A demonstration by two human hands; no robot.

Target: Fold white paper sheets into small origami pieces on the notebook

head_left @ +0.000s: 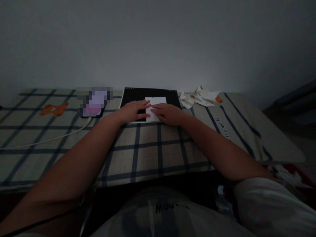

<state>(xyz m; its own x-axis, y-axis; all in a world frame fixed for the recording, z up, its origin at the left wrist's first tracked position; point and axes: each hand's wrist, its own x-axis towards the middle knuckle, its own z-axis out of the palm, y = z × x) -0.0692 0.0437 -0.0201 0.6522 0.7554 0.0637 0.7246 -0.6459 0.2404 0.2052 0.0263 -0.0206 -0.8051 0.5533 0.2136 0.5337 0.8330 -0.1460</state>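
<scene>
- Fabric, checked in dark lines (148, 148), soft and woven, covers the bed nearest the person.
- Left hand (133, 112) and right hand (169, 113) lie flat with loose fingers, pressing the white paper (156, 104), not gripping it.
- It seems folded once, rectangular; more folds probably remain.
- Paper rests on a smooth black board (148, 95).
- Crumpled scraps (197, 97) lie beyond, right.

The sheet (156, 104) is smooth white paper on a matt black board (148, 93). The checked cover (148, 148) is soft woven cloth. The scraps (197, 97) are crumpled paper.
</scene>
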